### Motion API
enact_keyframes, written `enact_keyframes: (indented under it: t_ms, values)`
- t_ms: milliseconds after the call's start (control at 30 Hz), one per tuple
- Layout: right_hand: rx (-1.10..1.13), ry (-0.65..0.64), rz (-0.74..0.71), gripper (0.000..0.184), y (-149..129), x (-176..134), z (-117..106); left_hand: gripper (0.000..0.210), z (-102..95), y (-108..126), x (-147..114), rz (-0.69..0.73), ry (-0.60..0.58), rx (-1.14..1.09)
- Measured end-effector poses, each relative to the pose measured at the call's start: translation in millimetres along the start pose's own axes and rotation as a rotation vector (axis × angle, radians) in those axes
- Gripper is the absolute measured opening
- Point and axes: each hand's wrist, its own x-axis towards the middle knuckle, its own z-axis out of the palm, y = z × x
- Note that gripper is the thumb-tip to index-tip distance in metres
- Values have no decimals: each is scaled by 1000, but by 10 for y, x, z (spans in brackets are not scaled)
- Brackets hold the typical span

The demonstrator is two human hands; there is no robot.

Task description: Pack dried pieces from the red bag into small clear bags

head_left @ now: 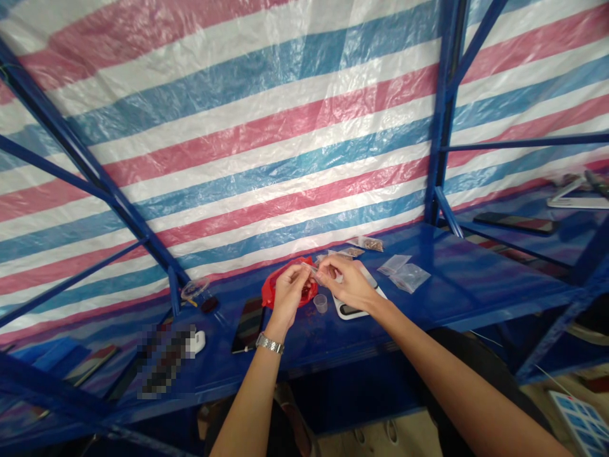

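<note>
Striped plastic sheeting (247, 127), red, white and blue, hangs behind both hands, filling the blue metal rack (442, 127). Blue shelf (476, 279) lies under the hands. No readable writing or labels anywhere. Dark phone (248, 324) lies flat, left of the left hand (288, 293). White scale (354, 309) sits under the right hand (346, 279). Red bag (276, 284) sits just beyond the left hand. Clear packets (406, 274) lie right of the right hand. Both hands pinch one small clear bag (314, 270) between fingertips. Tiny clear cup (320, 303) stands just below it.

A pixelated patch (166, 358) hides something on the blue shelf (476, 279)
</note>
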Motion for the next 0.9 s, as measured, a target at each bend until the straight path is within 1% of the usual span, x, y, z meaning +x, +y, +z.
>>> enact_keyframes:
  t_ms: [100, 200, 300, 400, 467, 533, 633, 667, 733, 800, 900]
  values:
    - [18, -31, 29, 20, 48, -14, 46, 34, 4, -1, -5, 27, -4, 60]
    - [14, -38, 28, 18, 78, -17, 64, 32, -5, -10, -10, 55, -19, 105]
    - [32, -28, 51, 15, 83, -16, 85, 31, -12, -20, -5, 105, -65, 185]
    - [47, 34, 94, 14, 95, -14, 125, 31, -3, -25, 0, 149, -138, 271]
    - [13, 65, 95, 13, 115, -8, 141, 29, 11, -20, -8, 149, -172, 295]
    - [-59, 122, 95, 10, 135, 5, 126, 29, 30, -8, -25, 131, -211, 318]
    - [-150, 224, 134, 7, 127, 26, 54, 30, 64, 8, -52, 84, -261, 350]
    - [-159, 243, 144, 8, 111, 28, 31, 30, 73, 10, -54, 72, -257, 349]
    - [-141, 250, 157, 16, 75, 22, 9, 29, 79, 7, -41, 56, -206, 313]
    - [-83, 265, 197, 25, 60, 3, 31, 26, 60, 5, -10, 43, -120, 223]
    - [37, 273, 304, 31, 122, -28, 121, 24, -8, 28, 38, 30, 5, 34]
